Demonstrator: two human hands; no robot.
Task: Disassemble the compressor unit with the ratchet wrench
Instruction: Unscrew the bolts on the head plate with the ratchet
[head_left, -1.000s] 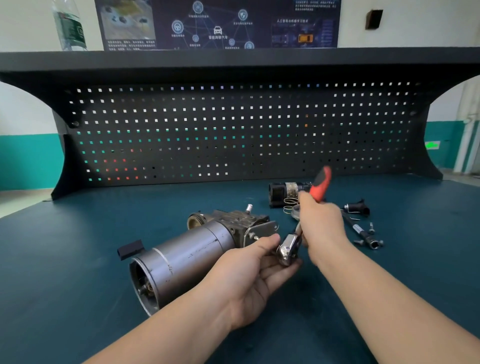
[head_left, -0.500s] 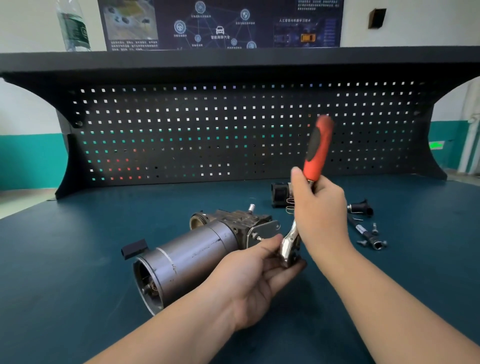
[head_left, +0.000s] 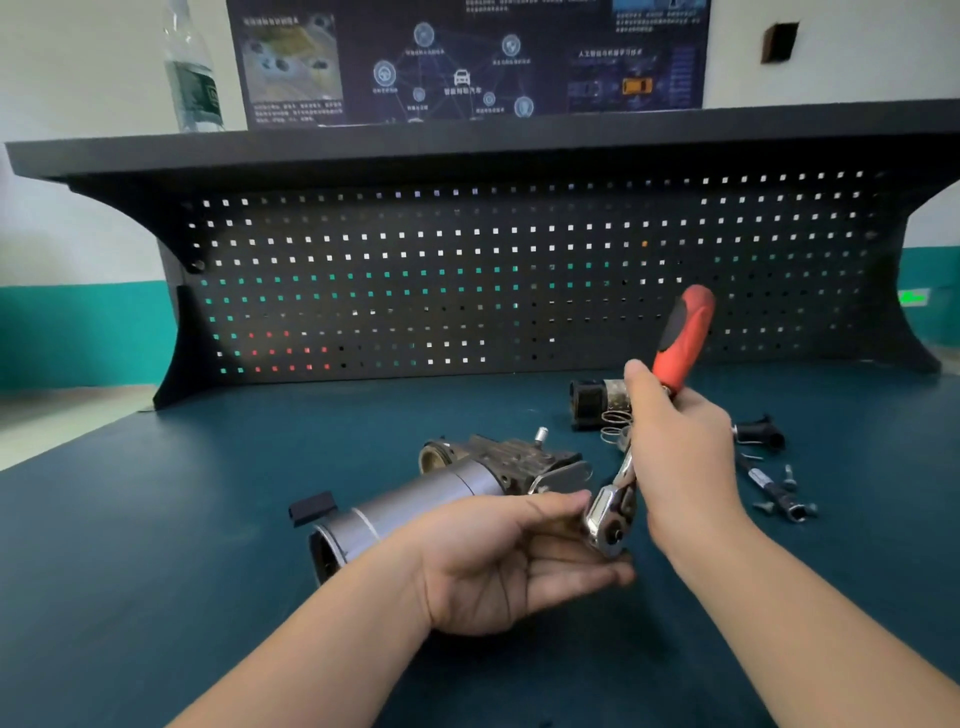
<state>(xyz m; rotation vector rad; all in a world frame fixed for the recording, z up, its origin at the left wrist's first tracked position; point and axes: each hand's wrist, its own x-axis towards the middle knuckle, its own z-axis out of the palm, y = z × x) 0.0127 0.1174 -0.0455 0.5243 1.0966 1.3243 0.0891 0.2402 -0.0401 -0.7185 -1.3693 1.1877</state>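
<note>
Nearest the front edge of the bench (head_left: 156, 597), the left hand (head_left: 498, 566) lies palm up, its thumb and fingers pinching the chrome head of the ratchet wrench (head_left: 610, 517). Just to its right, the right hand (head_left: 675, 457) is clenched around the lower part of the wrench's red and black handle, which tilts up and to the right above the knuckles. Behind the left hand, the compressor unit (head_left: 441, 499) lies on its side near the middle of the bench, its grey cylinder end open toward the front left and its cast metal head pointing toward the back right; a small black block (head_left: 311, 508) sits just beside its left end. To the right of the right hand, an extension bar (head_left: 774, 488) and a few loose screws lie together with a black fitting (head_left: 758, 432). Farther back rest a dark cylindrical part (head_left: 592, 401) and a coil spring (head_left: 615, 420). A black pegboard (head_left: 467, 270) rises along the back edge, and a plastic bottle (head_left: 192, 73) stands on the shelf above.
</note>
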